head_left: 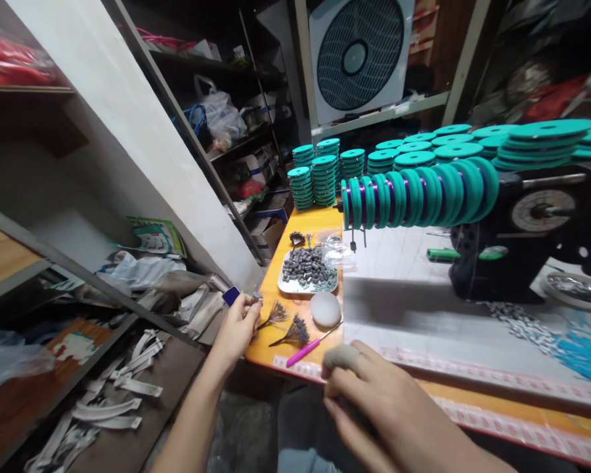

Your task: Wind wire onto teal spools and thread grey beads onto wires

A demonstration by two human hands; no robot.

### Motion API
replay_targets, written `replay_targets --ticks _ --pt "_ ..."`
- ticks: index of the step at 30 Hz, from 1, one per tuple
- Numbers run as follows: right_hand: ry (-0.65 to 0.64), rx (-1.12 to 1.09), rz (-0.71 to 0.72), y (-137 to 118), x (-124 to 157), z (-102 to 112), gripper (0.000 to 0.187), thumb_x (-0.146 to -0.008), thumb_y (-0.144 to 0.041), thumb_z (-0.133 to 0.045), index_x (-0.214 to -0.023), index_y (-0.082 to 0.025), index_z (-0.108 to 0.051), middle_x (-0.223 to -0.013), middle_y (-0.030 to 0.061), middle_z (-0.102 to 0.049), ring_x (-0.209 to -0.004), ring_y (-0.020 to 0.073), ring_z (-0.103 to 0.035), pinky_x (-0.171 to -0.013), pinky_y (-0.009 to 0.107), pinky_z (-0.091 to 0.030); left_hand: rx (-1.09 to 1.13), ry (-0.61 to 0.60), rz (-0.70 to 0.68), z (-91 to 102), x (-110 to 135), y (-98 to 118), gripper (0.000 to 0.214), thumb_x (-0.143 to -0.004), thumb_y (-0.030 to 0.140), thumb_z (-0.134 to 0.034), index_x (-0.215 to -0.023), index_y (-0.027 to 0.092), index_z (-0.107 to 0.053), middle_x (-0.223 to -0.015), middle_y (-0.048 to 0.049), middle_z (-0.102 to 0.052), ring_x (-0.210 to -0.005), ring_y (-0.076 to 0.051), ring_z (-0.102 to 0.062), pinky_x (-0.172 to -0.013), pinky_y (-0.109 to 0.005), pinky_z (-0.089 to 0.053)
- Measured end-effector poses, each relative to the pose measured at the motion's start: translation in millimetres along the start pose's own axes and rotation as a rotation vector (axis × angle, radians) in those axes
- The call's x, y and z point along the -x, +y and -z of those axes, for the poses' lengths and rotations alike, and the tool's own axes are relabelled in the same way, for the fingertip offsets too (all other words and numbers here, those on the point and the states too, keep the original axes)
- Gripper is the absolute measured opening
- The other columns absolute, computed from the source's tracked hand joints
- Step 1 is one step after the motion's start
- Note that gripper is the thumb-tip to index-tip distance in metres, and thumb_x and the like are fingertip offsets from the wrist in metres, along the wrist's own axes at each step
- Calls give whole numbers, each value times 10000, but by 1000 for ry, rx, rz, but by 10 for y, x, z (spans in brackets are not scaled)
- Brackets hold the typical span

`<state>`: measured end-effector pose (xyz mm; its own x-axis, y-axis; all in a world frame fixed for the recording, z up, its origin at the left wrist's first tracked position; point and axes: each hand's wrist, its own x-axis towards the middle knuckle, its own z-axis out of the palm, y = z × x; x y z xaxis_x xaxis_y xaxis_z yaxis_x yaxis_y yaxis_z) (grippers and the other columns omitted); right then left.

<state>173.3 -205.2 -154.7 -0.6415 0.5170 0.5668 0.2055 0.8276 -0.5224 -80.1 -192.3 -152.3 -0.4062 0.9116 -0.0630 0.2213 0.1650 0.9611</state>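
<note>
My left hand (240, 323) is over the left edge of the orange table, its fingers pinched on a small greyish thing (257, 297) I cannot make out. Just behind the knuckles shows a dark blue rectangle (231, 295); whether the hand holds it is unclear. My right hand (374, 394) hovers at the table's front edge, fingers curled, a grey cover (342, 358) on one fingertip; what lies within is hidden. Between the hands lie two bundles of grey-tipped wires (298, 330), (276, 314), a pink-handled tool (303, 353) and a round whitish pad (325, 309).
A white tray (288, 288) holds grey pellets (308, 266). Behind it stand stacks of teal spools (324, 174). A black machine (497, 263) carries a row of teal discs (418, 194) over the table. Shelves (241, 144) and a box fan (359, 56) stand behind; white strips (113, 401) lie left.
</note>
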Motion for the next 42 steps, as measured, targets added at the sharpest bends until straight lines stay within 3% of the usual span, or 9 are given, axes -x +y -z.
replay_targets --ticks 3,8,12,17,23,25,34,38,42 --pt "-300 329 159 -65 -403 -78 108 -859 -61 -563 -840 -145 -629 -842 95 -671 -839 249 -623 -881 412 -520 14 -19 8 -9 1 -21 253 -938 263 -609 -722 185 -502 -518 125 -397 -352 -45 -295 -339 -186 -229" --pt "-470 451 277 -34 -901 -348 102 -893 -147 -629 -924 -73 -691 -913 113 -705 -873 230 -644 -972 396 -470 20 -3 -16 7 -19 -82 184 -938 290 -618 -813 158 -587 -622 81 -513 -420 -59 -422 -383 -194 -364" --pt "-544 553 262 31 -969 -500 136 -953 -244 -631 -985 -117 -670 -994 55 -703 -909 194 -667 -910 408 -511 -6 16 -66 21 -40 -146 171 -939 313 -615 -878 153 -615 -695 51 -574 -476 -77 -492 -428 -215 -429" --pt "-590 617 268 25 -909 -565 143 -962 -273 -639 -949 -134 -671 -974 38 -697 -924 192 -671 -867 401 -537 -97 73 -166 24 10 -132 221 -969 341 -553 -830 171 -580 -595 88 -467 -430 -81 -419 -427 -229 -386" --pt "-591 622 272 39 -890 -598 155 -971 -283 -630 -963 -134 -672 -963 35 -700 -896 185 -678 -872 406 -539 -369 42 -303 34 44 1 120 -891 189 -640 -780 179 -597 -759 20 -636 -754 -177 -622 -746 -369 -495" --pt "-586 613 274 56 -883 -619 181 -976 -310 -623 -972 -135 -671 -974 40 -700 -904 189 -677 -877 411 -537 -437 18 -312 39 8 7 110 -904 203 -629 -799 174 -611 -780 12 -651 -778 -186 -636 -776 -392 -501" --pt "-512 449 208 62 -847 -668 103 -941 -237 -654 -961 -138 -672 -1012 47 -702 -1006 211 -658 -968 449 -492 -450 -27 -281 -59 -257 -64 175 -931 328 -616 -903 159 -649 -860 -14 -668 -768 -178 -647 -721 -379 -546" --pt "-360 322 -9 125 -869 -536 102 -965 -225 -622 -1007 -134 -644 -1002 40 -679 -941 197 -664 -838 389 -552 -296 -36 -221 -2 -247 -125 194 -940 346 -603 -909 157 -632 -794 9 -632 -630 -134 -598 -585 -303 -523" --pt "-211 185 -247 198 -975 -348 116 -1012 -225 -558 -1029 -137 -631 -920 14 -668 -793 151 -666 -721 321 -568 -125 -48 -165 85 -71 -143 203 -951 361 -565 -865 178 -563 -638 74 -489 -444 -79 -419 -416 -223 -363"
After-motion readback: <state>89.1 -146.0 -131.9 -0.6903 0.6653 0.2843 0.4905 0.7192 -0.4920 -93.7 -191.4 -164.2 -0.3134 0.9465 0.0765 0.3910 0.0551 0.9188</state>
